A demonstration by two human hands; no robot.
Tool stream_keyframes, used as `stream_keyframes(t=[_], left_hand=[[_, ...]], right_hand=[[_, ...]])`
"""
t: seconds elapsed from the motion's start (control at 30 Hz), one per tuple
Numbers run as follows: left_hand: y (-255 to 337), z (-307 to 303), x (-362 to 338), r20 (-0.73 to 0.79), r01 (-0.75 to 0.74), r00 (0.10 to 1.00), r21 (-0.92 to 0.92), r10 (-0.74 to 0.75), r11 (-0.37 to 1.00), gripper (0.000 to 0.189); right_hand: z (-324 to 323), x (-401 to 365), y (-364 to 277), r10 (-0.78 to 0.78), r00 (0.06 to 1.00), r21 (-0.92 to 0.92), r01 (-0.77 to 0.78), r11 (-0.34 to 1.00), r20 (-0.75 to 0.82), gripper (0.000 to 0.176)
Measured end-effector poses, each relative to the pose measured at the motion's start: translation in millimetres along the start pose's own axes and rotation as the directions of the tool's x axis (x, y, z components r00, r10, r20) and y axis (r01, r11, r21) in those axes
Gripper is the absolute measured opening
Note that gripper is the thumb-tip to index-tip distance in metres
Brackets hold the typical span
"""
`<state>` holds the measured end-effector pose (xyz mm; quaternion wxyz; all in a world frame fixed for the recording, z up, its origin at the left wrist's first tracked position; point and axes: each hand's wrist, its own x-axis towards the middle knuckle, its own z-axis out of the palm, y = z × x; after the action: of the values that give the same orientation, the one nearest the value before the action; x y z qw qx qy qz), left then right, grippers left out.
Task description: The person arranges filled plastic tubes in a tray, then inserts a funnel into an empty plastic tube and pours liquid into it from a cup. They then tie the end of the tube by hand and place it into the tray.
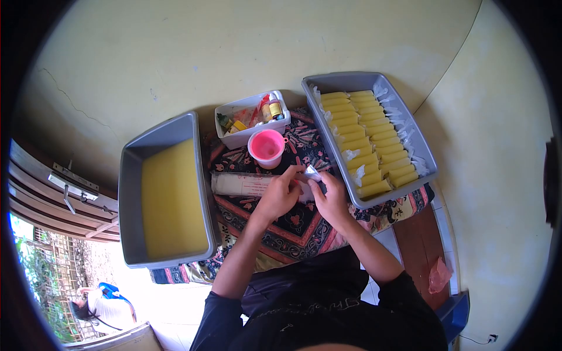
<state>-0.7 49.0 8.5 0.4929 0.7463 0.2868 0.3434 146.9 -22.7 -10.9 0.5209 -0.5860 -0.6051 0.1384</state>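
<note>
Pinching bag (left hand, right hand)

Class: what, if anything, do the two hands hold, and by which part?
A small clear bag, pinched between the fingertips of the left hand and right hand, one at each side; the exact spot is too small to tell.

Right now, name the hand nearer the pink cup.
Left. The left hand lies just short of the pink cup; the right hand is farther, beside the filled tray.

Glossy clear plastic bag, matt cloth (smooth plastic cup).
</note>
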Motion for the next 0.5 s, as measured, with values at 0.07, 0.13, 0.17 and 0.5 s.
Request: stream_keyframes(t=[0.07,0.13,0.17,0.5], left_hand=[[-11,-2,0,0.051,0.019,0.998,0.1,-0.024,0.995,0.021],[-24,-1,-1,0.099,0.035,0.994,0.199,-0.056,0.979,0.021],[-29,-1,0,0.113,0.006,0.993,0.248,-0.035,0.969,0.02],[-31,-5,1,0.157,0.027,0.985,0.296,-0.077,0.955,0.03]], right_hand=[[2,3,0,0.026,1.0,-0.038,-0.026,0.999,-0.01,0.009],[2,6,-3,-0.065,0.994,-0.097,0.056,0.994,-0.092,0.01],[2,7,-7,-0.068,0.994,-0.095,0.059,0.994,-0.09,0.01],[-12,8,-44,0.126,0.99,0.531,-0.073,0.844,-0.064,0.014]])
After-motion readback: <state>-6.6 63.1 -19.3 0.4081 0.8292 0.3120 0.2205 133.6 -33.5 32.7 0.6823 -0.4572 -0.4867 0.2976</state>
